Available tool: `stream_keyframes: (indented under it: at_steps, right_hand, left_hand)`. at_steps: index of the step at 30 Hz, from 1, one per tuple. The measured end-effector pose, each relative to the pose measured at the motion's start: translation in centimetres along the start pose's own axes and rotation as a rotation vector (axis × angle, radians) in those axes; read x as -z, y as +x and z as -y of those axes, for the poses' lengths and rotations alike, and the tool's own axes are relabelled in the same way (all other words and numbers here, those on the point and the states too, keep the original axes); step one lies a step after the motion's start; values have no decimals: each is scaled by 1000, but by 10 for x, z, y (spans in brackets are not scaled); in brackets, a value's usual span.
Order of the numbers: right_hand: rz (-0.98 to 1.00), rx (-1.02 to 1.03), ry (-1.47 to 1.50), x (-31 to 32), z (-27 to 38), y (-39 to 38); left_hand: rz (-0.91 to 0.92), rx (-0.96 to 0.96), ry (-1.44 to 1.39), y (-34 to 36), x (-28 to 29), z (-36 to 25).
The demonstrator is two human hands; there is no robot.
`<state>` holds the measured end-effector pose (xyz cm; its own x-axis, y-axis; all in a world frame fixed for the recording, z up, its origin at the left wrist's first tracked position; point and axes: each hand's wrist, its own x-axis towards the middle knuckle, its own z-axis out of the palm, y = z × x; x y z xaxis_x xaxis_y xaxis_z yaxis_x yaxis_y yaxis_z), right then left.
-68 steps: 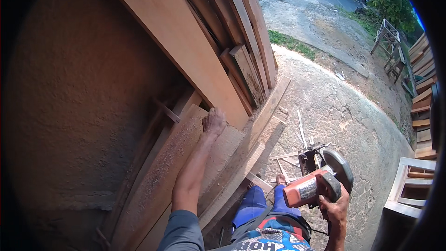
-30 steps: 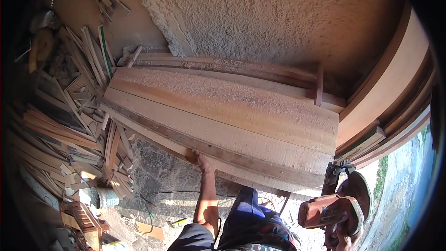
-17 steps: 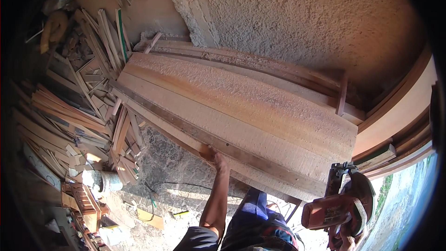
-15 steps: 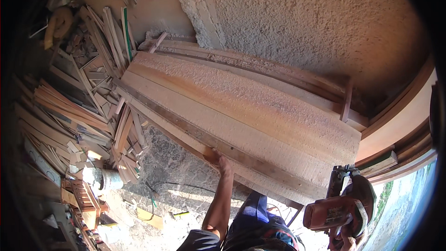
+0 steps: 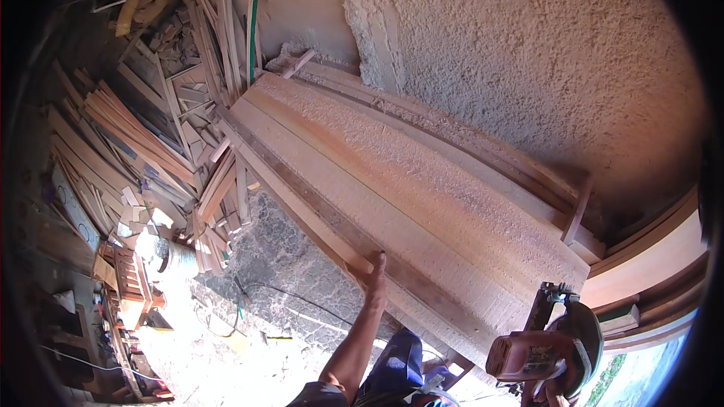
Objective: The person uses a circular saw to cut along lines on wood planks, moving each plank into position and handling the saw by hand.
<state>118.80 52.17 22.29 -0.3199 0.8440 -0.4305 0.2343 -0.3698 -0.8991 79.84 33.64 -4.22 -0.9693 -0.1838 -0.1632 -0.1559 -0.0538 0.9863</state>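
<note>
My left hand grips the near edge of a long wooden plank. Its thumb lies up on the darker strip along the board, and the fingers curl over the edge, partly hidden. At the lower right my right hand holds a circular saw with a reddish, dusty body. The saw is at the plank's right end; whether it touches the wood I cannot tell. Sawdust covers much of the plank's far side.
Offcuts and thin strips are heaped at the left. A rough plaster wall rises behind the plank. Curved boards stand at the right. A dark cable crosses the floor below the plank.
The view has turned, so the plank slopes more steeply. My left hand stays on the near edge, its thumb now raised onto the dark strip. The saw remains at the right end.
</note>
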Motion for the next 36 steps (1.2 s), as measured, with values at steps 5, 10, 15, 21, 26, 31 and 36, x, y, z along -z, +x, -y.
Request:
stream_keyframes:
  at_steps: [5, 10, 15, 21, 26, 31, 36]
  right_hand:
    - [1, 14, 83, 47, -12, -4]
    - [6, 53, 239, 116, -33, -23]
    - [-64, 218, 290, 107, 14, -36]
    - [-162, 271, 247, 128, 11, -37]
    - [-131, 276, 380, 140, 7, -23]
    - [-129, 281, 328, 162, 25, 2]
    - [-14, 234, 65, 197, 39, 22]
  left_hand:
    - [9, 36, 17, 3, -23, -7]
    - [-51, -219, 666, 1, -19, -8]
    - [423, -748, 1321, -45, -80, -55]
    - [398, -885, 1332, -50, -98, -21]
    - [457, -865, 1375, -42, -97, -19]
    - [558, -879, 1353, -40, -73, -41]
    - [599, -915, 1210, -102, -57, -40]
